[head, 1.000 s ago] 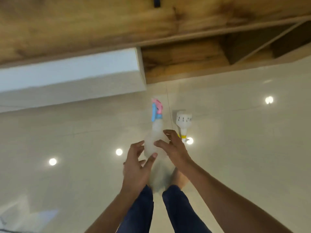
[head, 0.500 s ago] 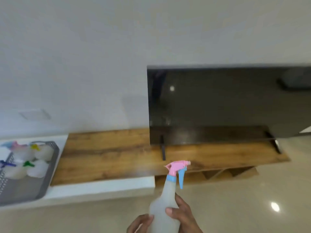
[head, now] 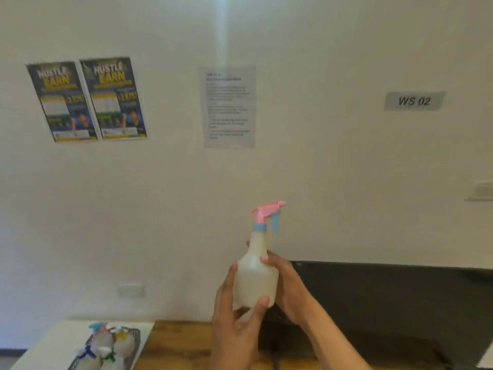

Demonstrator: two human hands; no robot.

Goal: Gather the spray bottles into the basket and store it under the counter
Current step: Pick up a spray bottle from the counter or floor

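Observation:
I hold a translucent white spray bottle [head: 256, 276] with a pink head and blue trigger upright in front of the wall. My left hand [head: 234, 324] grips its lower left side and my right hand [head: 290, 289] wraps its right side. At the bottom left, a grey mesh basket [head: 134, 340] lies on a white counter [head: 53, 343], well below and left of my hands. It holds several spray bottles [head: 106, 345] with coloured heads.
A wooden counter top [head: 181, 345] runs along the bottom beside the white one. A black TV screen [head: 386, 303] stands at the lower right behind my right arm. Posters [head: 88, 100], a printed sheet [head: 229, 106] and a "WS 02" label [head: 413, 100] hang on the wall.
Both hands lifted the pink-headed bottle off the floor and up to chest height. The view swung up from the floor to the wall, and the basket came into sight at the lower left.

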